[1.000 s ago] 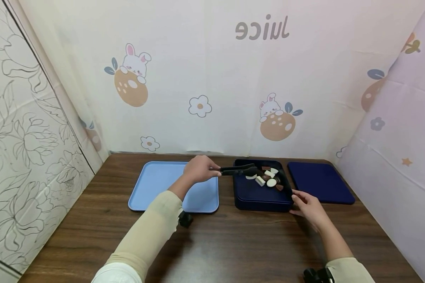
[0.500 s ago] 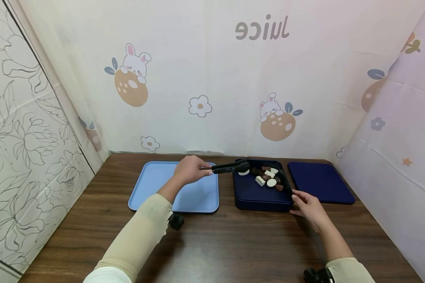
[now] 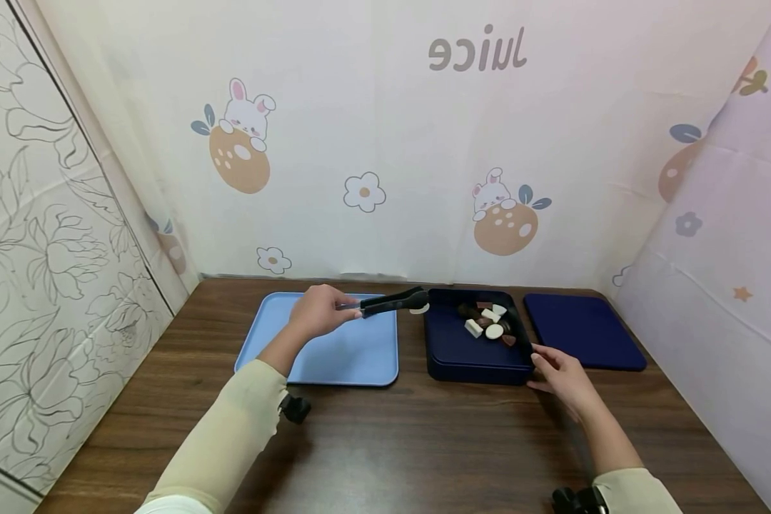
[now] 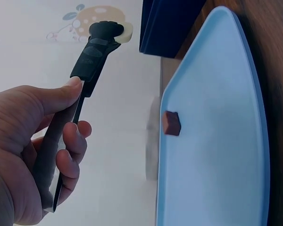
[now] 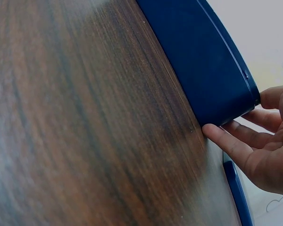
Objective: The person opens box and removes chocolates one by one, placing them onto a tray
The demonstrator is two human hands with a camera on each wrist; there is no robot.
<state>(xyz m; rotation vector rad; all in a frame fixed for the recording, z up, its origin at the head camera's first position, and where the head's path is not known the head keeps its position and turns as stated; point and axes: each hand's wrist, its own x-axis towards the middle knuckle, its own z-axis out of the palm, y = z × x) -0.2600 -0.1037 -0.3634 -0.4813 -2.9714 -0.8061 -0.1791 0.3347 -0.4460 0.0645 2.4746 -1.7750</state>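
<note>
My left hand (image 3: 318, 312) grips a pair of black-tipped tongs (image 3: 392, 301) over the light blue tray (image 3: 353, 360). Pinched at their tips is a round white chocolate piece (image 4: 125, 33), in the space between the tray and a dark blue box (image 3: 475, 373). Several white and brown chocolate pieces (image 3: 494, 331) lie at the right of the box. In the left wrist view a brown chocolate (image 4: 171, 123) sits on the tray near its edge. My right hand (image 3: 562, 377) rests its extended fingers against the box's near right corner.
A flat dark blue lid (image 3: 583, 332) lies on the wooden table (image 3: 411, 442) right of the box. A printed curtain (image 3: 385, 128) rises behind the table's back edge, and more printed cloth (image 3: 726, 285) borders the right side.
My left hand has moved left with the tongs, carrying the white chocolate piece out past the box's left wall. My right hand stays at the box corner.
</note>
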